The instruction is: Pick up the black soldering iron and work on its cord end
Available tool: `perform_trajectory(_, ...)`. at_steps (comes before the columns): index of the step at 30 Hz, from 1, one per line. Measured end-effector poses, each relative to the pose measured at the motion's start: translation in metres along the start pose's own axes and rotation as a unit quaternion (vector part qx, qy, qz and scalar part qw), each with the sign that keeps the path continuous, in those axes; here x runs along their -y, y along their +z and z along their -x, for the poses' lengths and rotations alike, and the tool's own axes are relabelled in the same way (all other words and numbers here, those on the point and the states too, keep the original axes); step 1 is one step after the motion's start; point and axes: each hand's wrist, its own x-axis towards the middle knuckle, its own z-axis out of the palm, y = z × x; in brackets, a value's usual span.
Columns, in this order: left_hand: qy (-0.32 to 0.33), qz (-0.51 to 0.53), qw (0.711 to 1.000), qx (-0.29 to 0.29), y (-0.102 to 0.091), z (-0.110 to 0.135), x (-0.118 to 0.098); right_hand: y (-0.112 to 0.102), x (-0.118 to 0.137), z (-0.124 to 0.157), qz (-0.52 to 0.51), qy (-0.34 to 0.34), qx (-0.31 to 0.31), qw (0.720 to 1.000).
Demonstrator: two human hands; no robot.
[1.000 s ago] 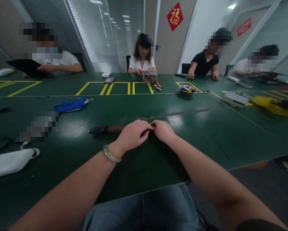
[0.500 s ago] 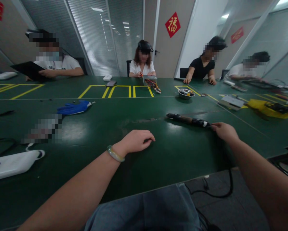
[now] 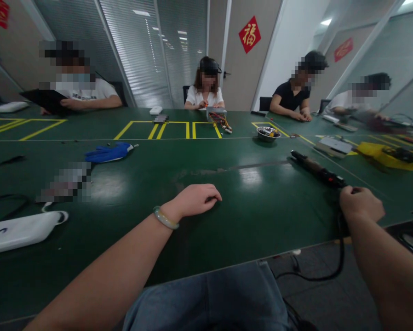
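Observation:
My right hand (image 3: 361,203) is closed around the cord at the tail end of an electric screwdriver (image 3: 318,170), on the right side of the green table (image 3: 241,243). The screwdriver is long and dark with a brown middle, and its front end points away to the left. From the hand the black cord (image 3: 341,248) hangs over the table edge. My left hand (image 3: 198,200) rests on the table with its fingers curled in, and nothing shows in them. A pale bangle (image 3: 165,218) circles that wrist.
At left lie a blue glove (image 3: 109,152), a blurred-out device (image 3: 66,181) and a white power bank (image 3: 23,233). A metal bowl (image 3: 268,134) of small parts stands farther back. A box with coloured wires (image 3: 220,117) sits before a co-worker. Several people sit across the table.
My right hand has pulled the electric screwdriver to the right and nearer, and the tool has turned so its tail points more towards me. My left hand has stayed put.

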Motion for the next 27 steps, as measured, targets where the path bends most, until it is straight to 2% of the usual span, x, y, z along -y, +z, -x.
perform_trajectory(3,0.002,0.001,1.000,0.002,0.001,-0.001,0.001,0.000,-0.001,0.001,0.012,-0.019,-0.015,1.000)
perform_trajectory(11,0.000,0.014,1.000,0.003,0.001,0.000,0.000,-0.007,0.006,0.013,0.043,-0.126,-0.022,0.991)
perform_trajectory(15,0.000,0.013,1.000,0.004,0.001,0.000,-0.001,-0.009,0.008,0.019,0.055,-0.151,-0.030,0.987)
perform_trajectory(18,0.001,0.009,1.000,0.003,0.002,-0.001,-0.001,-0.010,0.006,0.021,0.038,-0.204,-0.074,0.975)
perform_trajectory(20,0.000,0.006,1.000,0.002,0.003,-0.001,-0.001,-0.010,0.005,0.022,0.028,-0.267,-0.125,0.955)
perform_trajectory(22,-0.002,0.002,1.000,0.002,0.004,-0.001,-0.001,-0.009,0.005,0.021,0.041,-0.310,-0.145,0.939)
perform_trajectory(24,-0.004,-0.002,1.000,0.004,0.004,-0.001,-0.001,-0.006,0.006,0.017,0.071,-0.324,-0.118,0.936)
perform_trajectory(27,-0.005,-0.001,1.000,0.006,0.004,-0.002,0.000,0.000,0.009,0.006,0.122,-0.345,-0.030,0.930)
